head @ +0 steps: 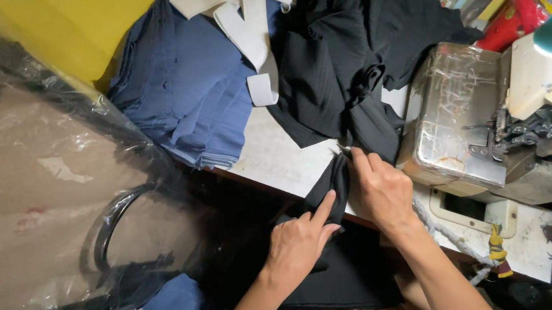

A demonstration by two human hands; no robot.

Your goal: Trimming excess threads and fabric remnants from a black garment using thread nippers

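Even overhead light lit the scene brightly, glare streaked the clear plastic sheet (35,168), and edges bowed slightly.

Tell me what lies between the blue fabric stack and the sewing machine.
In the head view, a heap of black fabric lies between the blue fabric stack and the sewing machine, on the white table.

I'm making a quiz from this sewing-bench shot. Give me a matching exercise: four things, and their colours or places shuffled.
Things:
1. folded fabric stack
2. strips
3. cloth in both hands
4. sewing machine

Colours or places:
A. black
B. blue
C. right of the hands
D. off-white

Pairs: 1-B, 2-D, 3-A, 4-C
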